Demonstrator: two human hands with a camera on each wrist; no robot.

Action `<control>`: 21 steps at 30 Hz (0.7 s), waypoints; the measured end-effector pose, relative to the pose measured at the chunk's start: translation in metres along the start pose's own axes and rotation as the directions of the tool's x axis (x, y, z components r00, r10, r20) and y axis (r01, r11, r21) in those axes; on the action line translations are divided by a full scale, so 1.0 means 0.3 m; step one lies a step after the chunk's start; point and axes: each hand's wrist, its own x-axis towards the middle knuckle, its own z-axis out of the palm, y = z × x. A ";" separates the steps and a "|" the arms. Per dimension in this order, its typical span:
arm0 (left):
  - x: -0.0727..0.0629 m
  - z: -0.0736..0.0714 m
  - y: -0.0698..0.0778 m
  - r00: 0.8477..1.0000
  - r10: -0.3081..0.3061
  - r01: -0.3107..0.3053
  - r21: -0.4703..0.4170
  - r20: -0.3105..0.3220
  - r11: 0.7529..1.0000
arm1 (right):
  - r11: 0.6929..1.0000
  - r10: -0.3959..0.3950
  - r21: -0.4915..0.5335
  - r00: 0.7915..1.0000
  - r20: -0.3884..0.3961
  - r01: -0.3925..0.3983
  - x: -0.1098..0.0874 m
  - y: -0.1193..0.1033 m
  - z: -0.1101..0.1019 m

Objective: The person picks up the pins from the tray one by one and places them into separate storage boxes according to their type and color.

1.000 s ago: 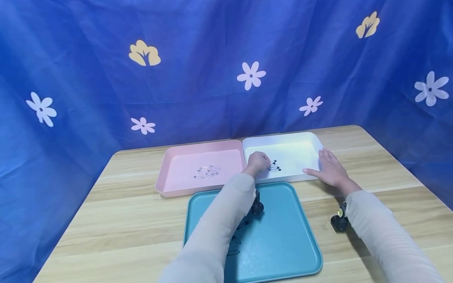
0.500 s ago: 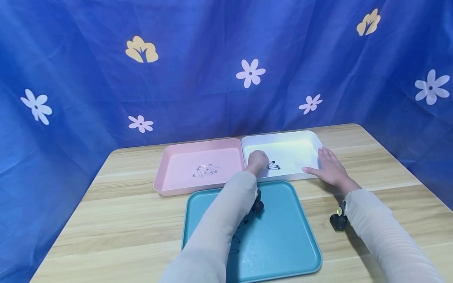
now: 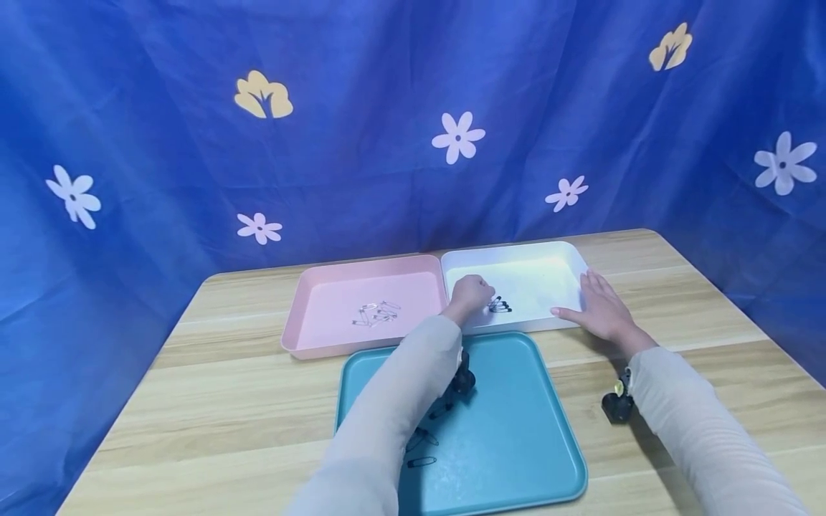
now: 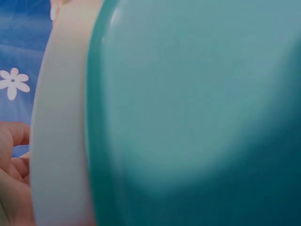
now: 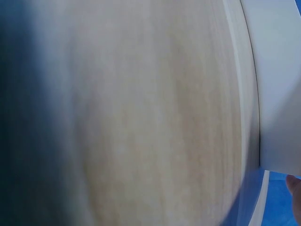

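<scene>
Over the front left corner of the white tray (image 3: 542,279), my left hand (image 3: 472,295) has its fingers curled. Its fingertips are right at a small bunch of safety pins with black heads (image 3: 500,305); I cannot tell whether it pinches one. In the left wrist view part of the left hand (image 4: 14,188) shows beside the tray wall, its fingertips hidden. My right hand (image 3: 603,308) rests with straight fingers along the white tray's right rim, thumb spread toward the front. Several dark safety pins (image 3: 422,462) lie on the teal tray (image 3: 516,430), partly under the left sleeve.
A pink tray (image 3: 329,294) holding several silver safety pins (image 3: 377,313) stands against the white tray's left side. Trays and arms share a wooden table (image 3: 213,401). A blue curtain (image 3: 361,165) with printed flowers hangs behind. Each wrist wears a small black camera (image 3: 617,407).
The left hand shifts only slightly at the white tray. The black-headed pins there now lie closer together than a second ago. The right hand keeps its place on the rim.
</scene>
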 end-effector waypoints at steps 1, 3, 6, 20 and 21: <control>-0.009 -0.006 0.003 1.000 0.001 -0.001 -0.024 -0.001 1.000 | 1.000 -0.001 -0.002 1.000 0.001 0.001 -0.001 -0.001 0.000; -0.027 -0.016 0.007 1.000 0.010 -0.010 -0.059 -0.004 0.998 | 1.000 -0.005 -0.005 1.000 0.003 0.005 -0.003 -0.003 0.000; -0.058 -0.033 0.012 1.000 0.025 -0.025 -0.103 -0.001 0.994 | 1.000 -0.012 -0.008 1.000 0.007 0.013 -0.006 -0.005 -0.002; -0.209 -0.115 -0.031 0.993 0.065 -0.048 -0.168 0.094 0.985 | 1.000 -0.010 0.002 1.000 0.009 0.010 -0.007 -0.010 -0.005; -0.218 -0.121 -0.039 0.993 0.069 -0.052 -0.167 0.098 0.985 | 1.000 -0.010 0.005 1.000 0.009 0.010 -0.007 -0.011 -0.004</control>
